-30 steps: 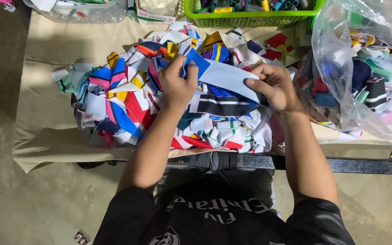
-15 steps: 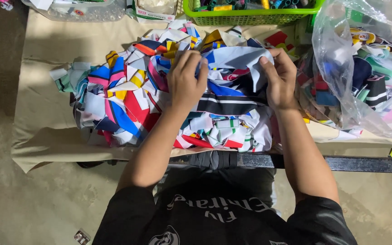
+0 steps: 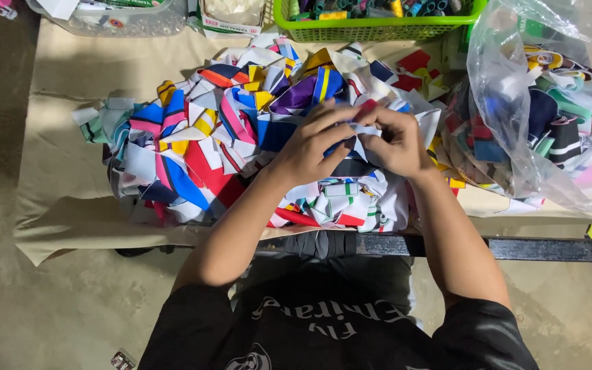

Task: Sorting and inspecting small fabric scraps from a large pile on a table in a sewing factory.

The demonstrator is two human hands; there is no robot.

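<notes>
2 bare hands meet over the middle of a heap of coloured fabric scraps [image 3: 193, 151] in the head view, the left hand [image 3: 310, 147] curled with its fingers [image 3: 334, 116] pinched on a small red-and-white scrap [image 3: 366, 109] and the right hand [image 3: 395, 144] closed on the same piece from the other side. Judging by the heap spread loose across the cloth-covered table [image 3: 56, 199], with a clear plastic bag [image 3: 549, 103] already part full of pieces at the right and a green basket [image 3: 378, 27] behind, most of the scraps look still unhandled.
</notes>
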